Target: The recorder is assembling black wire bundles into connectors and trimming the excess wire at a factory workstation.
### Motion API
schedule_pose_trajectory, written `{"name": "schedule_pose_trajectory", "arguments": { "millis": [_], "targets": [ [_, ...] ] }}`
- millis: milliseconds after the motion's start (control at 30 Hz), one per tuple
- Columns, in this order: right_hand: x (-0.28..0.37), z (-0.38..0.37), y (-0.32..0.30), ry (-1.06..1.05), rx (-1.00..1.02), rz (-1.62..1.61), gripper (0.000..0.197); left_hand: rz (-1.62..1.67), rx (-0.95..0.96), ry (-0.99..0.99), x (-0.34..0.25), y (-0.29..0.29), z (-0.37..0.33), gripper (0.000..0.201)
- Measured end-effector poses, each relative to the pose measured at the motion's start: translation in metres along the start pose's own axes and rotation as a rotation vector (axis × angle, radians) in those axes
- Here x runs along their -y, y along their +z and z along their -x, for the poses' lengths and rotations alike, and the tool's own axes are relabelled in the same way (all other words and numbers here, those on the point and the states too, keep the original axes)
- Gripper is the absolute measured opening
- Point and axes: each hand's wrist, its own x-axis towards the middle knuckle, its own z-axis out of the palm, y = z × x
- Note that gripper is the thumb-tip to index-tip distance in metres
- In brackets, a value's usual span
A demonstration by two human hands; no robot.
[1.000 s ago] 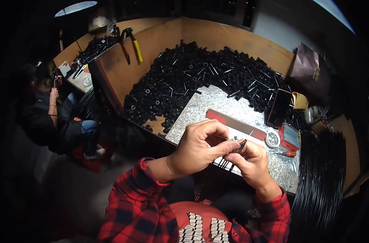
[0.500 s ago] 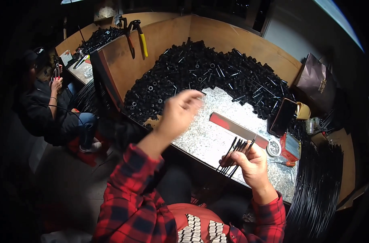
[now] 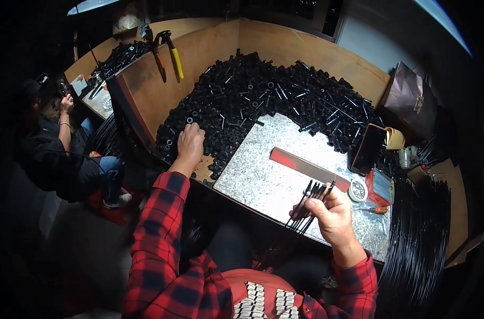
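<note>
My left hand (image 3: 191, 144) reaches to the left part of a heap of short black tube-like parts (image 3: 284, 87), its back towards me. Its fingers are bent down and close together; their tips, and anything in them, are hidden. In my right hand (image 3: 335, 218), over the front of the speckled metal-topped table (image 3: 247, 175), several thin black cables (image 3: 304, 210) are fanned between thumb and fingers. Just beyond that hand lies a long red-and-brown bar (image 3: 305, 167). A small black piece (image 3: 259, 123) sits at the heap's edge.
At right are a white round tub (image 3: 358, 190), a red-and-blue box (image 3: 380, 187), an orange-handled screwdriver (image 3: 377, 210), a phone (image 3: 369, 149) and a yellow cup (image 3: 395, 139). Long black cables (image 3: 417, 239) hang beside the table. Pliers (image 3: 175, 56) hang on the wooden partition. A person (image 3: 56, 143) sits left.
My left hand has moved left, from above the tabletop to the heap's left part. My right hand still holds the cables in nearly the same place. The whole view has shifted slightly.
</note>
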Motion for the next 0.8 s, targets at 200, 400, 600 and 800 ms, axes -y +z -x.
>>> {"name": "schedule_pose_trajectory", "arguments": {
  "millis": [200,400,600,800],
  "targets": [
    [0.0,0.006,-0.005,-0.033,-0.016,0.033,0.013,0.037,0.005,0.13,-0.004,-0.004,-0.001,0.005],
    [0.003,0.009,-0.004,-0.02,0.019,0.031,0.01,0.183,-0.039,0.135,-0.013,-0.017,0.0,0.012],
    [0.003,0.01,-0.004,0.005,0.073,-0.016,0.012,1.437,0.094,-0.126,-0.127,-0.103,-0.018,0.024],
    [0.001,0.007,-0.001,-0.006,0.066,-0.084,0.014,1.796,0.312,-0.01,-0.177,-0.156,-0.002,0.027]
  ]
}}
